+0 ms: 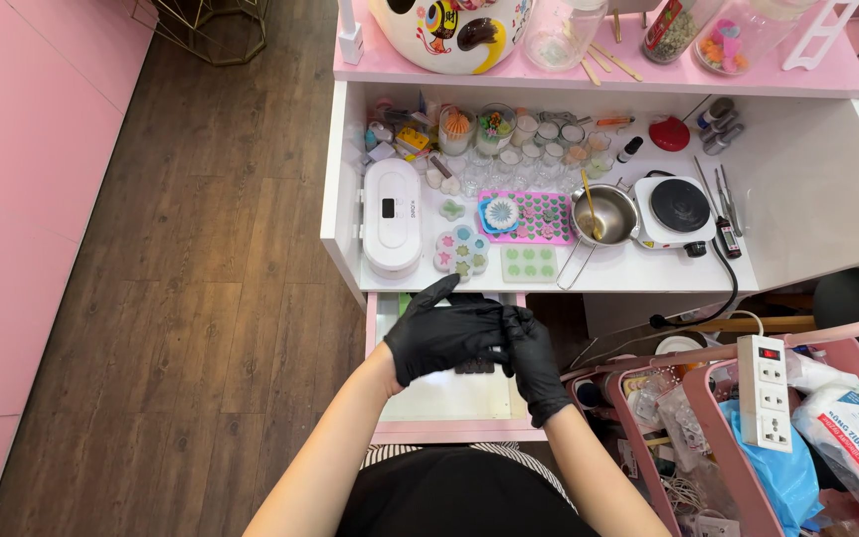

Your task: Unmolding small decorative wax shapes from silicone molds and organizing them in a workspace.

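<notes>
Left hand (pixel 444 335): black glove, fingers spread loose, laid over the right hand (pixel 531 358).
Right hand: fingers pinch the left glove (cuff hidden).
Nearby: open drawer (pixel 449 398), white table (pixel 807 189), little pot (pixel 603 214).

Left hand (pixel 446 333) hides dark item (pixel 473 367) in drawer (pixel 449 398); kind unclear.

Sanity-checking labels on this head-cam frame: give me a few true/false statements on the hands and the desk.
1. Both hands wear black gloves. True: left hand, right hand.
2. The hands are far apart. False: they touch, over the open drawer.
3. A metal pot sits beside the hotplate. True.
4. The white lidded box is on the floor. False: it is on the desk.
5. The power strip is black. False: white.
</notes>
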